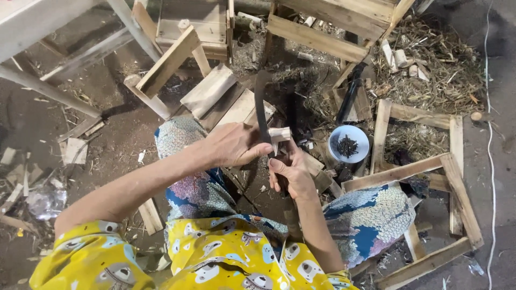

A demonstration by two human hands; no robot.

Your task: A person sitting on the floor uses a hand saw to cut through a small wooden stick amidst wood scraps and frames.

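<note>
Fingers of the left hand (234, 145) curled shut around a long dark blade (261, 110), gripping it low down; blade runs upward and away from the person, slightly curved. Fingers of the right hand (290, 172) closed on a small pale wood block (279, 133), pinching it from below, thumb side up. Block sits right against the blade's edge, touching it, held in the air above the person's lap between the knees.

Person seated low, yellow patterned sleeves, blue-and-floral patterned trousers (371, 215).

Just right of the hands: a small round white bowl (348, 144) on the ground, holding a heap of dark nails (347, 146). A dark upright tube-like object (349, 96) stands just behind the bowl; kind cannot be told.

Right side: an open wooden frame (424, 161) of pale slats lying flat on the dirt floor, near the right knee. Behind it, a pile of dry straw and shavings (430, 64). Ahead of the hands: loose planks (209, 91) and a slatted wooden crate (328, 27). Left: scattered wood offcuts (72, 150) on dark ground. A thin white cord (490, 139) runs along the far right edge.
</note>
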